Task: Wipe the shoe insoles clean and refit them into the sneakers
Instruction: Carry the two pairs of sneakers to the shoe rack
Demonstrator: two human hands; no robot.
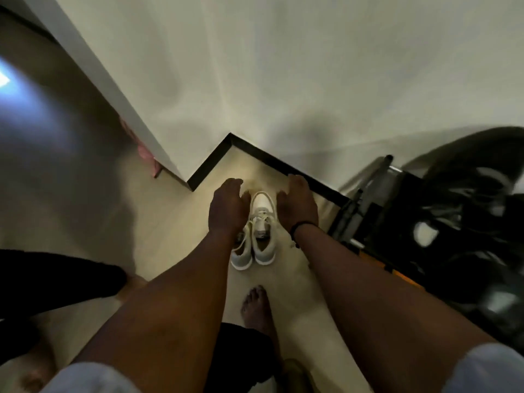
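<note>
A pair of white sneakers stands side by side on the pale floor, toes pointing at the wall. My left hand [226,207] hovers over the left sneaker [242,256] and hides most of its front; fingers are relaxed and hold nothing. The right sneaker [262,222] shows its toe, laces and opening. My right hand [297,207], a dark band on its wrist, reaches down beside that shoe with straight fingers, holding nothing. Whether either hand touches a shoe I cannot tell. No insole is visible.
A white wall with a dark skirting [278,163] makes a corner just beyond the shoes. A dark metal rack [411,217] with blurred objects stands at the right. My bare foot [256,307] is on the floor below the shoes. A dark-clad leg [56,275] is at the left.
</note>
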